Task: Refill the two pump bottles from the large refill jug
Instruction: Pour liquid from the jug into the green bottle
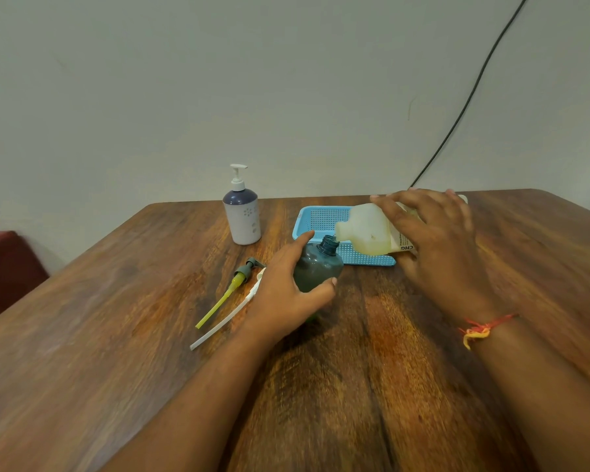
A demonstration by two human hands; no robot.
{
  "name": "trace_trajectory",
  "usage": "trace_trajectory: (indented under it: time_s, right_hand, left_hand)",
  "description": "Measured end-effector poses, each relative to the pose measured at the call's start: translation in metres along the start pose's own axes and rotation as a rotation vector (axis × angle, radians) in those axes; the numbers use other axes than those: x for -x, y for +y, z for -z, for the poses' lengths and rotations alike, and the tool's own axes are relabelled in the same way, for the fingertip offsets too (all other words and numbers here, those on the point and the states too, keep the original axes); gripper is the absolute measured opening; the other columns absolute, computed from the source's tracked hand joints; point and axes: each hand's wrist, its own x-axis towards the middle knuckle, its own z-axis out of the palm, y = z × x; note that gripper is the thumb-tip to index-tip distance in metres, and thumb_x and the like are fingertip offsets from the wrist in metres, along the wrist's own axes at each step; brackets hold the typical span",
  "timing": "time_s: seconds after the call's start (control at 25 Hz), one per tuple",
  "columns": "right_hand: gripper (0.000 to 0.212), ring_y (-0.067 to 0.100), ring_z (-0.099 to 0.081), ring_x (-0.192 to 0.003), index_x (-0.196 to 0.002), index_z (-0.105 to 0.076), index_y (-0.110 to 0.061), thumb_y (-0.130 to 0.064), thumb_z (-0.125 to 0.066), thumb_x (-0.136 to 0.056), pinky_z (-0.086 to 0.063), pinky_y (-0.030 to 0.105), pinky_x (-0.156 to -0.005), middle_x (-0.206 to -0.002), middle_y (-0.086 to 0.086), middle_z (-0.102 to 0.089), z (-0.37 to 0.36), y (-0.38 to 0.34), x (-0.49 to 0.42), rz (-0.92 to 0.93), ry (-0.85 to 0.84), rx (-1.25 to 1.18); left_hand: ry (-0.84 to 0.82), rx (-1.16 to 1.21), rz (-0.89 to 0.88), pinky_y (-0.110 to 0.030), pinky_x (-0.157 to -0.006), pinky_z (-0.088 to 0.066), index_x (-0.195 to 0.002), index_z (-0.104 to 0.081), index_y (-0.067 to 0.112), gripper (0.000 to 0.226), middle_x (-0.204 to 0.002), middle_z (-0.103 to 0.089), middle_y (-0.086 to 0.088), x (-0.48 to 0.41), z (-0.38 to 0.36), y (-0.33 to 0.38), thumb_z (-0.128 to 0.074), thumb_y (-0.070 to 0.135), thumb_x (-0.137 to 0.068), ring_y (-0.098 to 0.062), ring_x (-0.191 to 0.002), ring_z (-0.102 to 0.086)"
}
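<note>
Left hand [286, 294] grips the bottle [317, 267]. Right hand [436, 247] holds the tipped jug [365, 233], spout leftward at the bottle's neck. Label reads "CHG".

Two bottles: white-and-purple bottle [242, 218], dark green bottle [315, 269]. One translucent jug [365, 229]. One blue basket [322, 218]. Two detached pumps: grey pump [244, 269], white pump [220, 323].

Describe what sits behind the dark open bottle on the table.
A blue basket sits behind the dark bottle. The tilted refill jug, held by the right hand, and the bottle cover much of it, so its contents cannot be fully seen.
</note>
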Motion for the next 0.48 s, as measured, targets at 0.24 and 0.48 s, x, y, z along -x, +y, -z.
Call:
trace_trajectory:
  time_s: [0.24,0.48]
  right_hand:
    - [0.083,0.031,-0.045,-0.13,-0.149,-0.049,-0.026,-0.005,-0.082,-0.075,-0.018,0.053,-0.118,-0.135,0.005,-0.056,-0.0001,0.0005,0.0006,-0.001,0.005,-0.006]
    - [0.085,0.031,-0.045,-0.131,-0.149,-0.048,-0.026,-0.004,-0.082,-0.075,-0.018,0.053,-0.117,-0.136,0.005,-0.056,0.0004,0.0004,0.0,0.004,-0.003,0.004]
  left_hand:
    - [-0.006,0.004,0.007,-0.02,-0.095,-0.05,-0.154,-0.031,0.044,0.089,-0.153,-0.044,0.009,-0.0003,-0.0006,-0.0017,-0.07,0.052,-0.075,-0.01,-0.129,-0.049]
    - [-0.015,0.007,0.006,-0.033,-0.102,-0.055,-0.153,-0.032,0.047,0.087,-0.155,-0.043,0.009,-0.0004,-0.0007,-0.0022,-0.072,0.051,-0.076,-0.013,-0.131,-0.05]
